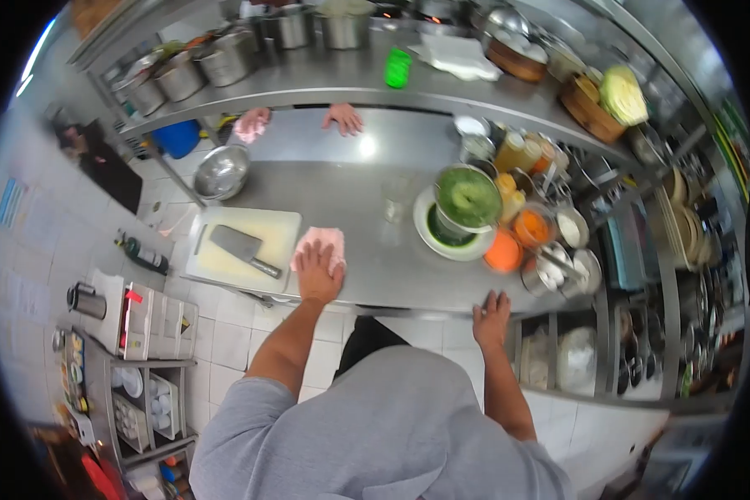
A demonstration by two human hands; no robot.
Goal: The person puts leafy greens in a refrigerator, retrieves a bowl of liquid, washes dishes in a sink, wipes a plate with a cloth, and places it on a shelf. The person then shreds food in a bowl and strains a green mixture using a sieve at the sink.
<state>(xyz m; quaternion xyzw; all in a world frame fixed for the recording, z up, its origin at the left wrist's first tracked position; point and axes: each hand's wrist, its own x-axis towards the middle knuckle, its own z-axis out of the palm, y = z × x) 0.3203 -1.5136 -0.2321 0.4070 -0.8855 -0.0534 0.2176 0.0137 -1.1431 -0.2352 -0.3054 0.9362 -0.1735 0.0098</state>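
Note:
My left hand (317,273) lies with spread fingers on a pink cloth (331,242) on the steel counter (342,192). To its left is a white cutting board (212,268) with a cleaver (240,244) lying flat on it. My right hand (492,318) is at the counter's front edge, fingers apart, holding nothing. Beyond it, a strainer of green food (468,198) sits over a white bowl (479,248) with dark green liquid. An orange-lidded container (504,252) stands beside that bowl.
Across the counter are a co-worker's two hands, one (342,119) flat, the other (257,118) on a pink cloth. A metal bowl (222,172) is at the left end. Bottles (517,152) and steel containers crowd the right. A shelf (325,79) with pots spans the back.

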